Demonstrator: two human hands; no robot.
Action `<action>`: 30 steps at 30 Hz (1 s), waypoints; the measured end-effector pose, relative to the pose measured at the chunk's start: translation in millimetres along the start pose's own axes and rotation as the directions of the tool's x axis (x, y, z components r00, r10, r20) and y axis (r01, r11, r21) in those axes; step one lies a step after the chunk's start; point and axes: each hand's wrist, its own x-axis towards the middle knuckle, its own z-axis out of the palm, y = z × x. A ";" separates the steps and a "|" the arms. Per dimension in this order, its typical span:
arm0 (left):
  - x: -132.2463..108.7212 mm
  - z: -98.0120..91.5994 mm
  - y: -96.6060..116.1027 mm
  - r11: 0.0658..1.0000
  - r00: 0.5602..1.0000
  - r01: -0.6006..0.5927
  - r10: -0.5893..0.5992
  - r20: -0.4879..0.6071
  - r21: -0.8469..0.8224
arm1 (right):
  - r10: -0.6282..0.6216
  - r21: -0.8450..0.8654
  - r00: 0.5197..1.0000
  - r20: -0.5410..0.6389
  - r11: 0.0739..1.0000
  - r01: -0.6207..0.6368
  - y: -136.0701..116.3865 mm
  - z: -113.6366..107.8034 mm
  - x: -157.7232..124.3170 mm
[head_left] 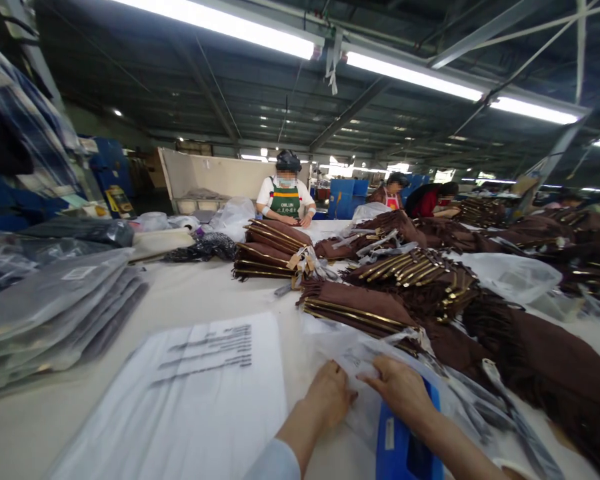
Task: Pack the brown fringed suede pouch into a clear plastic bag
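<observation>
A clear plastic bag [353,353] lies bunched between my two hands at the front of the table. My left hand [330,395] pinches its near left edge with curled fingers. My right hand [399,385] grips the bag from the other side, thumb pointing toward the left hand. Beneath my right forearm is a blue box-like object [391,460] with a white label; the arm hides part of it. To the left of my hands lies a stack of flat white plastic bags [195,400] with dark printed lines.
Brown fringed cloth bundles [355,303] with gold-coloured edges are heaped ahead and to the right. Grey packed bags [80,293] are stacked at the left. A crumpled black plastic bag [203,247] lies farther back. Across the table a person in a green apron [285,200] works.
</observation>
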 end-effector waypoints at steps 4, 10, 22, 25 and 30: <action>-6.4 1.7 14.6 0.988 0.959 0.157 -0.153 -0.238 -0.002 | -0.035 0.099 0.998 0.051 0.995 0.030 0.8 8.2 -0.6; -9.5 -7.0 16.7 0.987 0.948 0.142 -0.156 -0.277 -0.072 | -0.100 0.196 0.991 0.088 0.977 0.081 2.7 4.8 -3.1; 8.5 -31.1 -2.9 0.875 0.958 0.280 -0.229 0.173 -0.395 | -0.238 0.499 0.962 0.134 0.855 0.142 14.5 -7.8 4.8; 7.7 -31.7 -5.1 0.859 0.937 0.348 -0.311 0.157 -0.375 | -0.124 0.524 0.989 0.084 0.849 0.062 14.8 -5.9 8.1; 18.0 -22.6 -6.5 0.825 0.887 0.460 -0.448 0.116 -0.328 | 0.097 0.495 0.994 -0.054 0.867 -0.057 18.3 -11.6 8.0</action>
